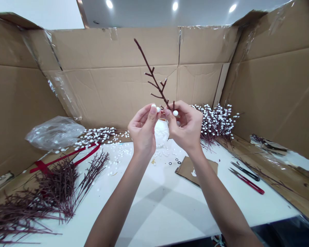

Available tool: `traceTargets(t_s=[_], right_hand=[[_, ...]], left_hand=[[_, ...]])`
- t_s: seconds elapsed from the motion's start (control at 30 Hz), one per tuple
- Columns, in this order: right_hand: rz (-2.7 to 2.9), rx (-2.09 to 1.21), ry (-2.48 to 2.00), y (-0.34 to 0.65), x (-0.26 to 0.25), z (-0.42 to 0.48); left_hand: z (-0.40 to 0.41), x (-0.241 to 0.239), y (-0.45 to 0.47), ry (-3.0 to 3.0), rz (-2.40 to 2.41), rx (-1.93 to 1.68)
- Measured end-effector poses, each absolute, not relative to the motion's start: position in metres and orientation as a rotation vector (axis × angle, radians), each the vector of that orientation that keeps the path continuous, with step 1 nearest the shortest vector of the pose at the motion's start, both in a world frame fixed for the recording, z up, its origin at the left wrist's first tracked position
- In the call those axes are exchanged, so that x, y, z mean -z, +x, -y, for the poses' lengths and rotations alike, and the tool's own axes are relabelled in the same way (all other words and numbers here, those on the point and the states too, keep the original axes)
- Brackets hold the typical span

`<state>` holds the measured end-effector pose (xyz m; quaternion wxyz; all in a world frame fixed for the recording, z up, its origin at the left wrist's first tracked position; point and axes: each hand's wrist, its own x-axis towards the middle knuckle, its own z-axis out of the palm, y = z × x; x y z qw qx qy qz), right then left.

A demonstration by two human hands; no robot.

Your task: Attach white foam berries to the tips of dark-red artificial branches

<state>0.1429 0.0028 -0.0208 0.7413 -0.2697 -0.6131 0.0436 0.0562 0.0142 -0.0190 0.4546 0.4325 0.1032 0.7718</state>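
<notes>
My right hand [186, 128] grips the base of a dark red bare twig branch [154, 80] that points up and to the left. A white foam ball [175, 113] sits on one of its lower tips by my right fingers. My left hand [142, 128] pinches another small white ball [158, 109] between thumb and forefinger, held close to the branch's lower stem. Both hands are raised above the white table [159, 202].
A pile of bare dark red twigs [48, 192] lies at the left. Finished branches with white balls lie at the back left [98, 134] and back right [216, 121]. Loose white balls [118, 156], a plastic bag [55, 132], a cardboard piece [187, 168] and red scissors [247, 180] lie around. Cardboard walls [113, 85] enclose the table.
</notes>
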Motion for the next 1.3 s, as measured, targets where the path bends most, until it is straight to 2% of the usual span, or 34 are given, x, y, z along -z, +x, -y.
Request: traceTargets(t_s=[0.4, 0.9, 1.3], right_hand=[[1.351, -0.102, -0.594, 0.143, 0.022, -0.003], [1.352, -0.425, -0.459, 0.149, 0.017, -0.005], [1.365, -0.359, -0.520, 0.152, 0.018, -0.004]], left_hand=[[-0.019, 0.023, 0.056, 1.119, -0.248, -1.963], [-0.018, 0.021, 0.052, 1.189, -0.232, -1.950], [-0.017, 0.019, 0.050, 1.237, -0.351, -1.908]])
